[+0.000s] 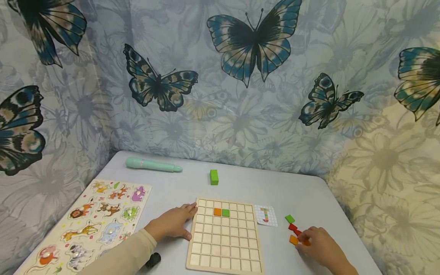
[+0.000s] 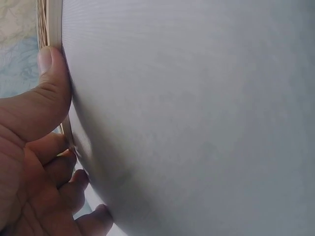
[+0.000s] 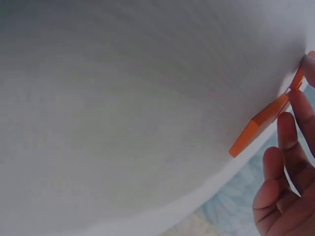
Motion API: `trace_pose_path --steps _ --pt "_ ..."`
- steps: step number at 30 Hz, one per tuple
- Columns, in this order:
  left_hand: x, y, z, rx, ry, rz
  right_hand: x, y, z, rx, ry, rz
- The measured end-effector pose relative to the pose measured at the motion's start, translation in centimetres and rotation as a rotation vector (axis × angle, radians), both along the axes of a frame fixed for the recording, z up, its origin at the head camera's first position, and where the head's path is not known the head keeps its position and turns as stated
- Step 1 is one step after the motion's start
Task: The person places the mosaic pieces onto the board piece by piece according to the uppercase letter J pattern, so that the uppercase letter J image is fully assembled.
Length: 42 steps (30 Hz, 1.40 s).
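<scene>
My left hand [image 1: 175, 222] rests along the left edge of a wooden grid board [image 1: 215, 250], thumb and fingertips touching its side. On the board an orange tile [image 1: 217, 212] and a green tile [image 1: 225, 212] sit side by side in the second row. To the right of the board, my right hand [image 1: 321, 246] pinches an orange square tile [image 1: 307, 242] low at the table between thumb and finger. Beside those fingertips lies another orange tile [image 1: 293, 240]. Red tiles [image 1: 292, 227] and a green tile [image 1: 290, 219] lie just beyond.
A small pattern card [image 1: 271, 217] lies against the board's right side. Behind the board stands a green block [image 1: 214, 177], with a mint-green tube-shaped object [image 1: 152, 164] farther left. An animal puzzle board [image 1: 94, 214] covers the left side. A black object [image 1: 153, 260] lies near my left forearm.
</scene>
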<state>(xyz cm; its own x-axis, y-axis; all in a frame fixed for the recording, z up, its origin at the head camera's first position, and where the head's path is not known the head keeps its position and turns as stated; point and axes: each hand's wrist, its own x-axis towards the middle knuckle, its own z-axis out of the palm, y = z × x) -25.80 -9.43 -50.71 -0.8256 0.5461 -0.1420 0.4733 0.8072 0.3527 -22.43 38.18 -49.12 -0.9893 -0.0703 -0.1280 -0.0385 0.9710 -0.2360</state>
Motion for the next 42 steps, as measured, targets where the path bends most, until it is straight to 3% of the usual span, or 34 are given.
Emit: trace_pose_path --steps 6,9,16,22,29,42 --pt "-0.1 0.1 0.4 -0.006 0.005 0.007 -0.9 -1.8 1.1 -0.087 0.023 0.026" --pt "0.0 0.1 0.5 -0.007 -0.007 0.015 -1.5 -4.4 1.9 -0.114 0.053 0.100" --pt "0.0 0.0 0.2 -0.015 -0.009 0.010 -4.8 -11.3 1.7 -0.114 0.109 0.281" --pt "-0.1 0.0 0.1 -0.024 -0.008 0.002 -7.1 -15.3 1.3 -0.108 0.053 0.335" --pt "-0.1 0.1 0.5 -0.033 -0.013 0.010 -8.3 -16.7 1.0 -0.112 0.009 0.355" --pt "-0.1 0.1 0.4 -0.045 -0.011 0.021 -8.1 -17.8 1.0 -0.008 0.125 0.451"
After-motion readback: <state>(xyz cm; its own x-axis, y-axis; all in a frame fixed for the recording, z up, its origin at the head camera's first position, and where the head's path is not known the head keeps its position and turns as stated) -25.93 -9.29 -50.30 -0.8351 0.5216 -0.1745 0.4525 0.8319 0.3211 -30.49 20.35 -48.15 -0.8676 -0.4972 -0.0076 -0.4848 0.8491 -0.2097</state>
